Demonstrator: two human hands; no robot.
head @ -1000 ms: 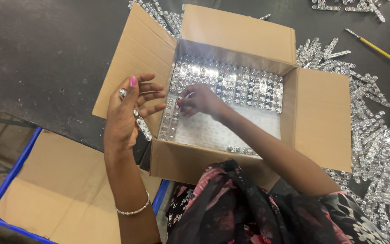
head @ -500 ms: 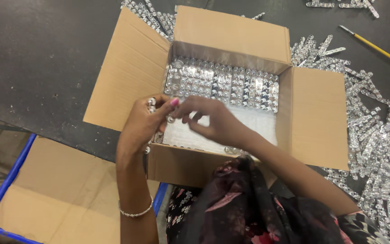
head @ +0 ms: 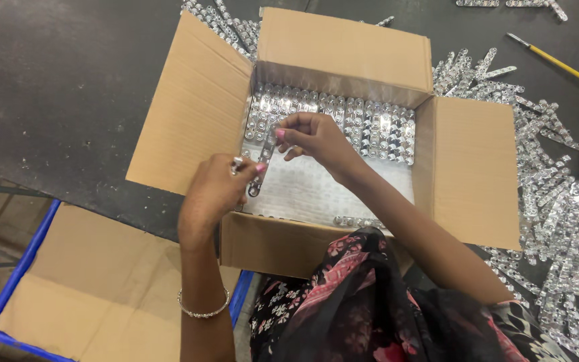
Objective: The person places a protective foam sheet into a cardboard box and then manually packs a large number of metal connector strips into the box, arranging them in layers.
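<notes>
Your left hand (head: 212, 191) and right hand (head: 313, 137) each pinch one end of a clear plastic strip (head: 263, 164), held over the near left corner of the open cardboard box (head: 199, 107). Keep it flat and lined up with the packed rows (head: 333, 121) at the back (they glint like moulded lenses, bumpy and glossy). Loose strips (head: 557, 194) lie scattered on the dark table (head: 61, 80); the box flaps look matte and stiff.
</notes>
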